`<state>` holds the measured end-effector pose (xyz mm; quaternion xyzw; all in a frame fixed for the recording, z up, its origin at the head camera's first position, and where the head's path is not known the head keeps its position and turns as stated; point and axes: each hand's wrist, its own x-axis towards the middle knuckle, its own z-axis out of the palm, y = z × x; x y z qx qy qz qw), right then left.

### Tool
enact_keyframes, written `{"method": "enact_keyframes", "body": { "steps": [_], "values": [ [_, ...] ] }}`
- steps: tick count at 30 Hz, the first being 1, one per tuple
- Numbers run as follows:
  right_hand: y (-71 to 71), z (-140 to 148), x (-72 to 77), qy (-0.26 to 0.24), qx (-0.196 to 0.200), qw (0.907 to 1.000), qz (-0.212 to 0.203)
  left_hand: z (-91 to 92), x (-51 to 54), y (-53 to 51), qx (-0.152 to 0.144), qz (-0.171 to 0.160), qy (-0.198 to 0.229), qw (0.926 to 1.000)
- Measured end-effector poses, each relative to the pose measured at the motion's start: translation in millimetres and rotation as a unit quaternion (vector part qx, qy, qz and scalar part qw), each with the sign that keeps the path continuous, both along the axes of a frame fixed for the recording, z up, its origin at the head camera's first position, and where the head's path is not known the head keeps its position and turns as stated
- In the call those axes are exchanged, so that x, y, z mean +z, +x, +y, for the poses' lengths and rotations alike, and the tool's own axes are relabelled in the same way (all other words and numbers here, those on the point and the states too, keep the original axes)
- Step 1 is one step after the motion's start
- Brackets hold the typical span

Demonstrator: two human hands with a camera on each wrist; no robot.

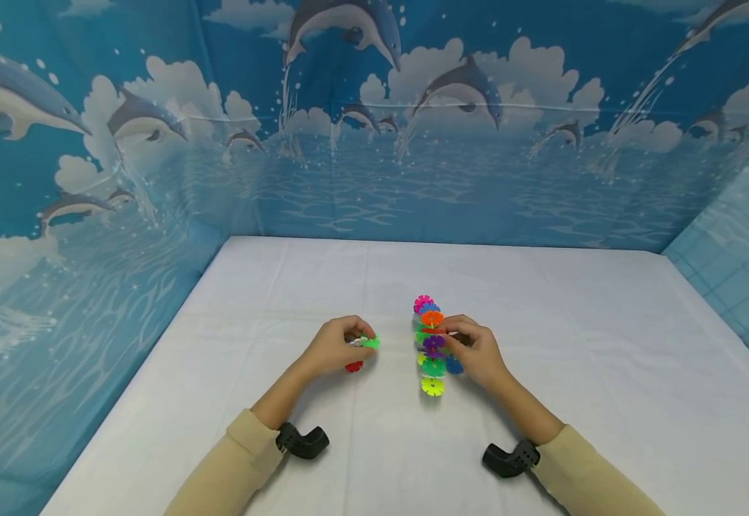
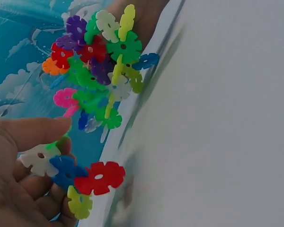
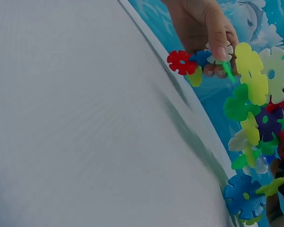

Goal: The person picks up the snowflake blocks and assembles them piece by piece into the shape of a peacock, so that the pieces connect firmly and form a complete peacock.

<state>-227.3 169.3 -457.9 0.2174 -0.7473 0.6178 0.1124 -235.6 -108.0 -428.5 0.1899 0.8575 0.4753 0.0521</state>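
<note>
My left hand pinches a short chain of plastic snowflake discs between thumb and fingers. Its slotted, flower-like pieces are green, white, blue, red and yellow. To the right, my right hand grips a larger built-up cluster of snowflake discs from its right side. Many colours are joined in that cluster, among them pink, orange, purple, green, yellow and blue. A gap separates the two pieces in the head view. In the right wrist view, most of my right hand is hidden behind the discs at the edge.
A white cloth-covered table lies under both hands. Blue curtains printed with dolphins rise behind it and at the sides. Each wrist wears a black camera mount, close above the tabletop.
</note>
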Motion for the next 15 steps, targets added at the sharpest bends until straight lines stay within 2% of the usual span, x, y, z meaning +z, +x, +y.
{"method": "enact_keyframes", "body": {
  "steps": [3, 4, 5, 10, 11, 15],
  "values": [
    [0.2, 0, 0.2, -0.015, 0.014, 0.9997, -0.009, 7.3, -2.6, -3.0, -0.046, -0.011, 0.069, 0.9965],
    [0.3, 0, 0.4, -0.019, 0.016, 0.9996, -0.012, 10.1, 1.1, -1.3, -0.057, -0.012, 0.082, 0.9949],
    [0.1, 0, 0.1, -0.021, 0.018, 0.9995, -0.013, 12.5, 0.5, -2.0, -0.065, -0.015, 0.093, 0.9934],
    [-0.5, 1, -2.4, -0.037, 0.027, 0.9989, -0.008, 22.3, -1.6, -3.3, -0.090, -0.006, 0.097, 0.9912],
    [-0.6, 1, -2.7, -0.039, 0.030, 0.9988, -0.006, 23.9, -6.3, -5.9, -0.093, -0.001, 0.095, 0.9911],
    [-0.9, 0, -2.2, -0.041, 0.044, 0.9982, 0.001, 30.5, -7.5, -6.3, -0.093, 0.008, 0.076, 0.9928]
  ]
}}
